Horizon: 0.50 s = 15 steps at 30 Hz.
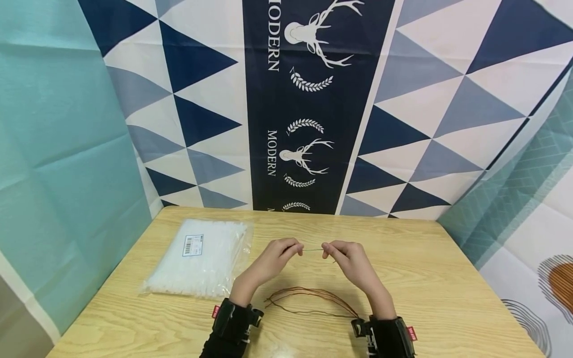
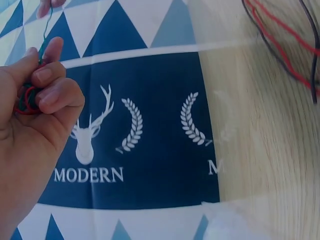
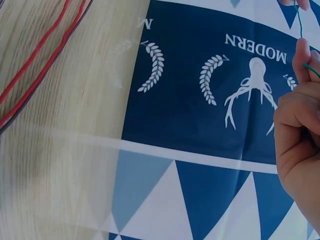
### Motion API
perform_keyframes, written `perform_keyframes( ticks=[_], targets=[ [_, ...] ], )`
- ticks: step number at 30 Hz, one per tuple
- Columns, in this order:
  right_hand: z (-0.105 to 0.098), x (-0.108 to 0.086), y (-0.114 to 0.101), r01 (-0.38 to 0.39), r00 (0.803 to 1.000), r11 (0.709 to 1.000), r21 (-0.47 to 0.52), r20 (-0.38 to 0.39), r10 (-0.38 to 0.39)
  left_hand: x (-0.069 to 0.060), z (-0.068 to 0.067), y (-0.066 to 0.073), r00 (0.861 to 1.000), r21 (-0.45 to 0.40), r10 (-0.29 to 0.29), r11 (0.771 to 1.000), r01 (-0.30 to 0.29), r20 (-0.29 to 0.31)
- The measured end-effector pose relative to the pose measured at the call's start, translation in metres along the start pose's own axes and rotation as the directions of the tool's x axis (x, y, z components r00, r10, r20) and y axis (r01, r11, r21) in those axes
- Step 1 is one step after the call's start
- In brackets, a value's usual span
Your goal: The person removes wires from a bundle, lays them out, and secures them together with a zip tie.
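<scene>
My left hand (image 1: 272,259) and right hand (image 1: 354,264) are raised above the table, a short way apart. Between them a thin green cord (image 1: 313,249) is stretched, pinched by the fingertips of each hand. In the left wrist view, a small coiled bundle of red and green cord (image 2: 29,100) is tucked in my left hand's curled fingers. The green cord (image 3: 300,25) reaches my right fingertips in the right wrist view, and a short piece sticks out past them. Below the hands, several loose reddish and dark cords (image 1: 329,293) lie on the table in an arc.
A clear plastic bag (image 1: 210,271) packed with white pieces and bearing a barcode label lies on the left of the wooden table (image 1: 429,298). A patterned cloth (image 1: 206,99) hangs behind the table. Curtains hang on both sides.
</scene>
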State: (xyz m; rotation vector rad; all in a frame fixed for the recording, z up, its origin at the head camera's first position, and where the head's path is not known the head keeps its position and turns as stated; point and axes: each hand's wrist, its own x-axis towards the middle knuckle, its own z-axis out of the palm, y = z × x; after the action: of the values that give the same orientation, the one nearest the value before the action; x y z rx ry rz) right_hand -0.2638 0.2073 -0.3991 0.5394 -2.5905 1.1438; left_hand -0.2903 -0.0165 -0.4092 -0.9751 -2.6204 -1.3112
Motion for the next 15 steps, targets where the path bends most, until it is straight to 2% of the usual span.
perform_keyframes(
  ticks=[7, 9, 15],
  targets=[
    [0.003, 0.0, -0.006, 0.029, 1.0, 0.999, 0.039, -0.01, -0.029, -0.001, -0.009, -0.003, 0.996, -0.012, -0.025, 1.0, 0.024, -0.083],
    [0.005, 0.0, -0.009, 0.049, 0.999, 0.997, 0.051, -0.004, -0.049, -0.001, -0.01, -0.003, 0.994, 0.017, -0.037, 0.999, 0.039, -0.107],
    [0.009, 0.0, -0.015, 0.09, 0.995, 0.994, 0.066, 0.042, -0.093, -0.001, -0.012, -0.004, 0.976, 0.116, -0.111, 0.984, 0.134, -0.188]
  ],
)
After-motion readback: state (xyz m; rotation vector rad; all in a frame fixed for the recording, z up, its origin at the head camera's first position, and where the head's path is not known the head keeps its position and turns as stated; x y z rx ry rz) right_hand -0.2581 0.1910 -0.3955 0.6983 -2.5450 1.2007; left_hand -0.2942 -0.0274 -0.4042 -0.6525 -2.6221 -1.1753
